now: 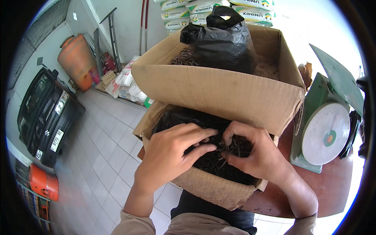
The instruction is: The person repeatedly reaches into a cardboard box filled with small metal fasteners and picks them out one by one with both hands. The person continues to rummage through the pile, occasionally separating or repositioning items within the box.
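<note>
Both hands are inside the lower cardboard box (214, 188), which holds black plastic and a heap of thin dark nails (210, 166). My left hand (173, 152) reaches in from the left. Its index finger and thumb point at the nails beside the other hand, and the remaining fingers curl behind. Opposite it, my right hand (258, 149) bends its thumb and index finger into a ring, with nails showing inside. Whether either hand grips any nails is unclear. Behind rests a larger cardboard box (217, 88) holding a knotted black plastic bag (224, 47) and loose brown nails (185, 58).
A green dial scale (326, 133) stands right on the brown table (320, 191). Stacked white sacks (202, 11) rise behind the boxes. Leftward are a tiled floor (97, 147), a parked dark car (44, 117), an orange tank (76, 61) and an orange drum (44, 180).
</note>
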`<state>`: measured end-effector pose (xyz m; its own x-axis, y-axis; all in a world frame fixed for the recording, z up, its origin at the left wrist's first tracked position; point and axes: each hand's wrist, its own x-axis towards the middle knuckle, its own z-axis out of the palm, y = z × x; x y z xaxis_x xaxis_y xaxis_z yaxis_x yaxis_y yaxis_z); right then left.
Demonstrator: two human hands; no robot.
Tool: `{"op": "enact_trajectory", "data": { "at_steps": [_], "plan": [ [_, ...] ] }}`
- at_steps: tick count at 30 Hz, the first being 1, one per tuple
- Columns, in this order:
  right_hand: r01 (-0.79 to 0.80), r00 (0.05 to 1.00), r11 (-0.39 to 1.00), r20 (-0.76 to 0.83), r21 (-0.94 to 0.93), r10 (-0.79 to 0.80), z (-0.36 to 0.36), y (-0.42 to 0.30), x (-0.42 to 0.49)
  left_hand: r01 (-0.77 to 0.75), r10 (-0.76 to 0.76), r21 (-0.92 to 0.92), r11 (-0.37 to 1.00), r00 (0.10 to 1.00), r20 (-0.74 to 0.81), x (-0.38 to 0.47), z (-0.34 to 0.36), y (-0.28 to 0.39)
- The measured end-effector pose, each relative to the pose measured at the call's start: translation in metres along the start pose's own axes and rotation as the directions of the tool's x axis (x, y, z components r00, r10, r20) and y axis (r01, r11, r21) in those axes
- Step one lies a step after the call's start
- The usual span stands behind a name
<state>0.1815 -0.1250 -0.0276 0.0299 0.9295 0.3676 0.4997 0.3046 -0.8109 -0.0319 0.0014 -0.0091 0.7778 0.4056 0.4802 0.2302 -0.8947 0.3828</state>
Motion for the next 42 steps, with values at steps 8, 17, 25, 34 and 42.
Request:
{"op": "enact_trajectory", "data": {
  "at_steps": [8,17,25,34,42],
  "plan": [
    [-0.021,0.998,1.000,-0.051,-0.012,0.021,0.003,0.001,-0.001,-0.064,0.058,-0.182,0.981,0.998,-0.036,0.017,0.013,0.002],
    [-0.023,0.998,1.000,0.063,0.001,0.023,-0.002,-0.002,0.003,0.075,-0.067,-0.252,0.965,0.997,0.038,0.007,0.003,0.000],
    [-0.091,0.990,0.996,0.106,0.015,0.089,-0.007,0.000,0.003,0.200,-0.285,-0.548,0.812,0.956,-0.074,-0.010,0.006,-0.024],
    [-0.084,0.995,0.996,0.059,-0.032,0.085,-0.002,0.002,0.003,0.472,-0.435,0.128,0.872,0.868,-0.240,-0.012,-0.026,-0.046],
    [-0.059,0.998,0.997,0.034,-0.041,0.060,0.001,0.000,0.002,0.139,-0.132,-0.128,0.982,0.989,0.066,0.000,-0.008,-0.018]
  ]
}}
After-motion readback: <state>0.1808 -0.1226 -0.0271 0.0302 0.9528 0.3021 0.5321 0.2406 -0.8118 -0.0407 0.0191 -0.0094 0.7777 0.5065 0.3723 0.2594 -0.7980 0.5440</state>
